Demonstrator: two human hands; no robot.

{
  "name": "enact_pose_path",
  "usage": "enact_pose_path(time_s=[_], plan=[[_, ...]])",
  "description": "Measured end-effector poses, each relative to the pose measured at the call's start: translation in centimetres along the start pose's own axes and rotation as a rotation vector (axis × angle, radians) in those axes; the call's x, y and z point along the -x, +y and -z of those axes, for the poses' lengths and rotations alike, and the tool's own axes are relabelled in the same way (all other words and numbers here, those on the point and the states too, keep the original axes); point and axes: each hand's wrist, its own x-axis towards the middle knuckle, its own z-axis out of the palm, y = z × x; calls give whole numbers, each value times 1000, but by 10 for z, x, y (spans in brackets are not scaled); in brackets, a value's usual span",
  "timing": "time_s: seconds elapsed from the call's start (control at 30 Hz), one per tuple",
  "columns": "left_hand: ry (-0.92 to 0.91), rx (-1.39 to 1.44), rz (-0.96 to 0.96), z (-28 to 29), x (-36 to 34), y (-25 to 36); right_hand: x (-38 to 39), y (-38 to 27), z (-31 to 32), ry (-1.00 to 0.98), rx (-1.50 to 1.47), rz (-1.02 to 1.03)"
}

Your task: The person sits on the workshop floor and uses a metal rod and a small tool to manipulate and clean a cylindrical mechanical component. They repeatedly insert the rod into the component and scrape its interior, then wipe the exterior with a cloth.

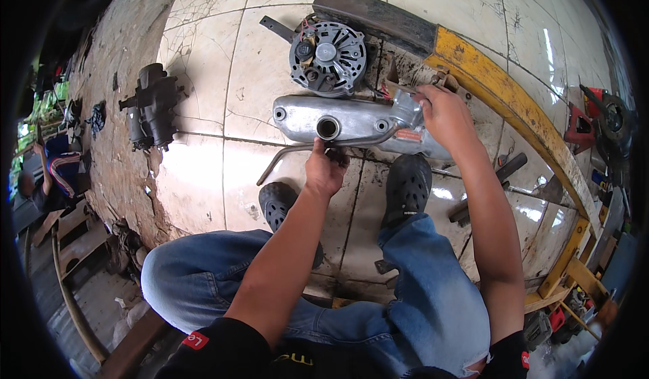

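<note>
A long silver metal housing [304, 119] with a round central opening and two bolt bosses lies crosswise in front of me. My left hand [324, 166] grips its lower edge, thumb beside the opening and fingers curled underneath. My right hand [439, 112] is closed over the raised fitting at the housing's right end. A bent metal tube [270, 163] runs out below the housing toward the left. Just beyond the housing sits an alternator [326, 53] with a slotted round face and a few wires.
A dark cast part [150, 105] lies at left on the cracked tiles [196, 169]. A yellow steel beam [514, 102] runs along the right, near metal bars [507, 169]. My shoed feet are below the housing. Another person [47, 169] is at the far left.
</note>
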Motion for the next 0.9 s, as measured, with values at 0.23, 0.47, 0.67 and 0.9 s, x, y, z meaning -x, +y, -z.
enact_pose_path(time_s=[0.23,0.47,0.67,0.9], plan=[[48,-9,-237,-6,19,-16,6,-4,1,16,-15,-109],[-77,41,-446,-34,70,-20,24,7,5,71,-202,-247],[-291,-265,-617,-99,139,50,53,-8,45,-96,-678,-472],[-543,-509,-862,-190,250,108,86,-96,49,-364,-1239,-492]])
